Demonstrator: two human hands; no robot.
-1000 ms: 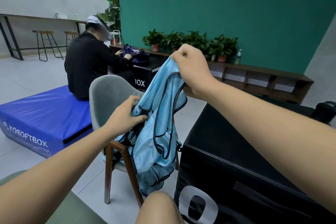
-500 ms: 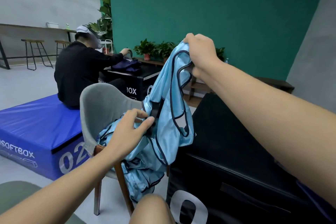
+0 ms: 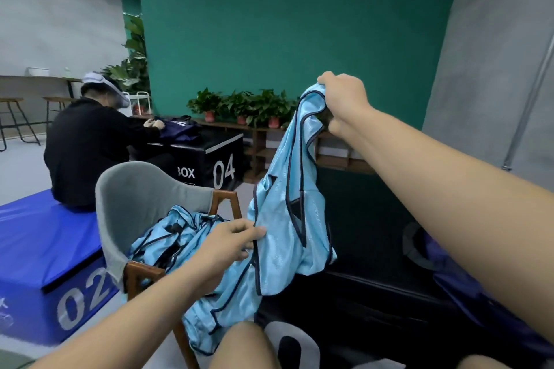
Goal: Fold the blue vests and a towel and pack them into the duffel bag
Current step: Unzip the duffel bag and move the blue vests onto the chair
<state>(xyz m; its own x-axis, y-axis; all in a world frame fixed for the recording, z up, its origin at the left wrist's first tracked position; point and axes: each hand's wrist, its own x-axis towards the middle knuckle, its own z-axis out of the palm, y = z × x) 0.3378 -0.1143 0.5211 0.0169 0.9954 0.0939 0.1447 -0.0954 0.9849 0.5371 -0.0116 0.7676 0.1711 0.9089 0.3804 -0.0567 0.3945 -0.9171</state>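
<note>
A light blue mesh vest (image 3: 287, 219) with dark trim hangs in the air over the black box. My right hand (image 3: 344, 102) grips its top edge, held high. My left hand (image 3: 230, 244) pinches the vest's lower left edge. Several more blue vests (image 3: 168, 240) lie heaped on the seat of the grey chair (image 3: 141, 195). A dark purple duffel bag (image 3: 467, 287) lies on the black box at the right, mostly hidden by my right forearm. No towel shows.
The black soft box (image 3: 368, 219) stands in front of me. A blue box marked 02 (image 3: 45, 249) sits at left with a person in black (image 3: 87, 147) on it, working at another black box marked 04 (image 3: 209, 159). Potted plants (image 3: 248, 105) line a low shelf.
My right hand has carried the vest up and to the right, clear of the chair's pile. My left hand moved right along it and now pinches its lower edge.
</note>
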